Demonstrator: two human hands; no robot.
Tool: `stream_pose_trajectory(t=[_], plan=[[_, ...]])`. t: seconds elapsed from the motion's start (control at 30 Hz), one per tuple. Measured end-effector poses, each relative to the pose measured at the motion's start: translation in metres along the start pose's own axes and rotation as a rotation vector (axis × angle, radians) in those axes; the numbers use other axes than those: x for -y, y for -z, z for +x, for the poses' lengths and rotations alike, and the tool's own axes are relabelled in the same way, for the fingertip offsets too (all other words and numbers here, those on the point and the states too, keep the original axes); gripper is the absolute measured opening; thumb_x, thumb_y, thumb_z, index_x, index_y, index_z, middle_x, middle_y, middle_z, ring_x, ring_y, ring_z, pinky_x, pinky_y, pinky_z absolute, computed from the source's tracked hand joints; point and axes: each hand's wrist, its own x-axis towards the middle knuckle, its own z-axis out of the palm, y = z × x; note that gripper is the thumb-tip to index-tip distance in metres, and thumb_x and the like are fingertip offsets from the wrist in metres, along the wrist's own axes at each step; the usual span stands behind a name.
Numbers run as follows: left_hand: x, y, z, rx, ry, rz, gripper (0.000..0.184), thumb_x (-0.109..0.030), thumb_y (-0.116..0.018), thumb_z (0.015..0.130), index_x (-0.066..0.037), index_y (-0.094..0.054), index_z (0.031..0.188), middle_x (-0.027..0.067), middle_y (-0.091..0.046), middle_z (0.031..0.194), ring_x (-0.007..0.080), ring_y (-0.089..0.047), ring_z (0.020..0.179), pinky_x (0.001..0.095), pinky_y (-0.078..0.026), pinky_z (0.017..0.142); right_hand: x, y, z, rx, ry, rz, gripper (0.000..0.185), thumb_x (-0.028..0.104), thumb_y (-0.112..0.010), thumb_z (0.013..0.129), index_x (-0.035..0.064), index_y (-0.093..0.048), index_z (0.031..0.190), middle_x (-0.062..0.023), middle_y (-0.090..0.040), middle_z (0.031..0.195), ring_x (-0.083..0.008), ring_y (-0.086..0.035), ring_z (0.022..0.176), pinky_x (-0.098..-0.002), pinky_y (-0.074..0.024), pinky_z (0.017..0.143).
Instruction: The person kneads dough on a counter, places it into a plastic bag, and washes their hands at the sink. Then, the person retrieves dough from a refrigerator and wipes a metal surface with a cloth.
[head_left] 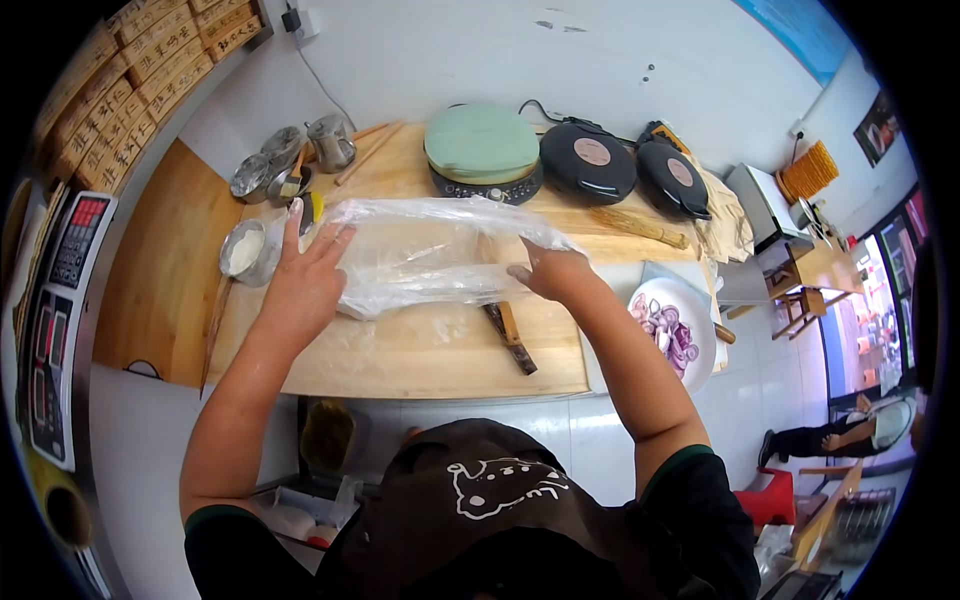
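Note:
A clear plastic sheet (420,255) lies across the wooden worktop (400,360), its edges bunched along the far and near sides. My left hand (310,275) rests on the sheet's left end, fingers spread. At the right end, my right hand (548,270) touches the sheet, thumb apart; its other fingers are partly hidden by the plastic, and whether it grips the sheet is unclear. A dark-handled tool (510,338) lies below the sheet, its upper end close to the plastic. Left of my left hand stands a bowl of white powder (243,250).
Metal containers (282,150) and a metal pot (331,143) stand at the back left. Along the back are a green round appliance (481,148) and two black ones (587,163). A plate of sliced onions (675,335) sits right. Another person (850,432) is far right.

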Motion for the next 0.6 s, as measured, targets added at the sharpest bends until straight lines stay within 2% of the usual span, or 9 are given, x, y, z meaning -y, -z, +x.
stream_pose_trajectory(t=[0.13,0.23,0.27,0.37,0.4,0.43,0.47,0.5,0.6], plan=[[0.029,-0.009,0.001,0.045,-0.024,-0.029,0.011,-0.007,-0.063,0.073,-0.010,-0.071,0.068,0.0085,-0.057,0.133,0.0227,-0.038,0.137,0.0602,-0.004,0.117,0.012,-0.005,-0.008,-0.138,0.223,0.166,0.084,0.063,-0.054,0.088,0.0090,-0.032,0.149,-0.0236,-0.051,0.136,-0.0387,-0.046,0.128,-0.0455,-0.0368,0.106],[0.058,-0.028,-0.002,-0.112,0.061,-0.284,0.013,-0.009,-0.060,0.077,-0.008,-0.071,0.070,0.0083,-0.062,0.126,0.0260,-0.050,0.126,0.0562,0.001,0.118,0.031,0.016,-0.025,0.329,0.160,0.180,0.081,0.062,-0.058,0.086,0.0064,-0.042,0.143,-0.0263,-0.052,0.133,-0.0399,-0.046,0.128,-0.0456,-0.0361,0.106],[0.074,-0.035,-0.001,-0.026,0.127,-0.481,0.013,-0.009,-0.059,0.079,-0.007,-0.071,0.075,0.0081,-0.063,0.121,0.0258,-0.054,0.118,0.0535,-0.008,0.117,0.032,0.013,-0.033,0.295,0.256,0.172,0.071,0.053,-0.063,0.088,0.0043,-0.049,0.137,-0.0213,-0.060,0.125,-0.0342,-0.056,0.118,-0.0417,-0.0420,0.101],[0.116,-0.053,0.003,0.145,0.379,-1.248,0.018,-0.012,-0.054,0.084,-0.004,-0.069,0.090,0.0068,-0.067,0.107,0.0234,-0.064,0.096,0.0440,-0.034,0.107,0.017,0.012,-0.029,0.492,0.182,0.815,0.055,0.040,-0.063,0.092,0.0036,-0.053,0.133,-0.0122,-0.065,0.118,-0.0244,-0.065,0.101,-0.0352,-0.0496,0.091],[0.121,-0.054,0.004,0.126,0.506,-1.625,0.020,-0.012,-0.052,0.086,-0.004,-0.067,0.096,0.0059,-0.068,0.103,0.0215,-0.065,0.089,0.0397,-0.042,0.098,0.020,0.018,-0.037,0.296,0.134,0.952,0.045,0.030,-0.061,0.094,0.0037,-0.056,0.130,-0.0051,-0.066,0.113,-0.0160,-0.064,0.096,-0.0306,-0.0517,0.086],[0.124,-0.052,0.006,0.102,0.632,-2.000,0.023,-0.013,-0.051,0.087,-0.003,-0.066,0.101,0.0050,-0.068,0.098,0.0196,-0.066,0.082,0.0354,-0.050,0.090,0.018,0.018,-0.036,0.267,0.092,1.209,0.044,0.027,-0.061,0.094,0.0025,-0.056,0.129,-0.0061,-0.066,0.113,-0.0166,-0.065,0.096,-0.0305,-0.0521,0.085],[0.120,-0.050,0.009,0.092,0.655,-2.101,0.028,-0.018,-0.050,0.093,-0.002,-0.061,0.113,0.0043,-0.067,0.097,0.0143,-0.065,0.082,0.0299,-0.055,0.068,0.014,0.015,-0.032,0.231,0.050,1.467,0.042,0.025,-0.061,0.093,0.0013,-0.056,0.128,-0.0071,-0.066,0.112,-0.0171,-0.065,0.096,-0.0303,-0.0525,0.085],[0.121,-0.058,0.009,0.091,0.689,-2.192,0.028,-0.019,-0.049,0.094,-0.003,-0.061,0.113,0.0048,-0.067,0.097,0.0149,-0.066,0.082,0.0308,-0.056,0.070,0.012,0.015,-0.030,0.187,0.008,1.726,0.041,0.022,-0.061,0.093,0.0001,-0.056,0.127,-0.0082,-0.066,0.112,-0.0176,-0.065,0.096,-0.0302,-0.0529,0.084],[0.118,-0.088,0.013,0.137,0.740,-2.435,0.030,-0.025,-0.047,0.098,-0.003,-0.062,0.113,0.0065,-0.067,0.100,0.0170,-0.066,0.086,0.0331,-0.056,0.075,0.003,0.002,-0.030,0.075,0.072,1.719,0.035,0.013,-0.059,0.093,-0.0023,-0.056,0.124,-0.0120,-0.065,0.114,-0.0210,-0.065,0.097,-0.0329,-0.0538,0.086]])
